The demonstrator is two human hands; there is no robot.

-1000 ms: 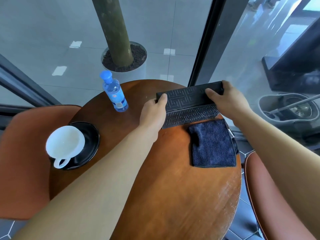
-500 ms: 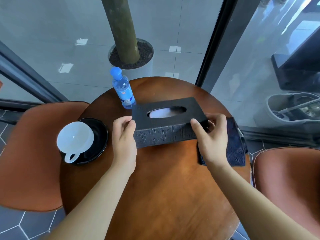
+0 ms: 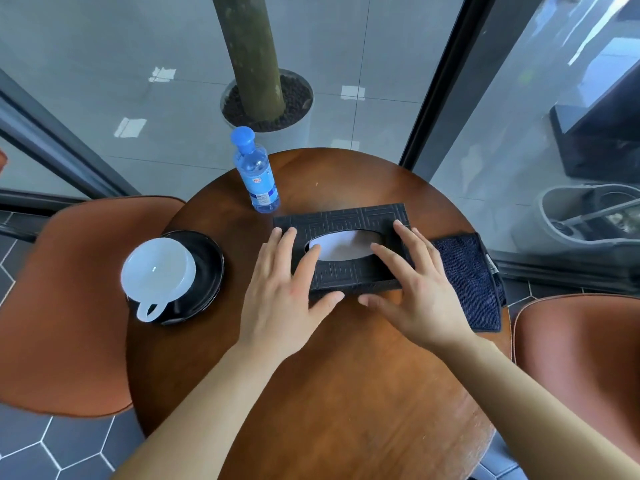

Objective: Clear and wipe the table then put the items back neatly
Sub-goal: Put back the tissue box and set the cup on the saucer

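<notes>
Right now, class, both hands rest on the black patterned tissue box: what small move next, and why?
Probably lift the left hand and right hand off the black patterned tissue box: it lies flat on the round wooden table.

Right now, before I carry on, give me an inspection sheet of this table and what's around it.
Surface: round wooden table, glossy brown top.
Job's things: black embossed tissue box lies flat at the middle, tissue showing in its oval slot; water bottle upright behind it, blue cap on; white cup on black saucer at the left edge; dark cloth folded at the right edge, beside the box.
Clutter: nothing seen.
Hands: left hand and right hand both lie with straight fingers on the box top, thumbs at its near side.
Cables: nothing seen.
Surroundings: brown left chair and right chair; potted tree trunk behind the table; mop bucket to the right.
</notes>
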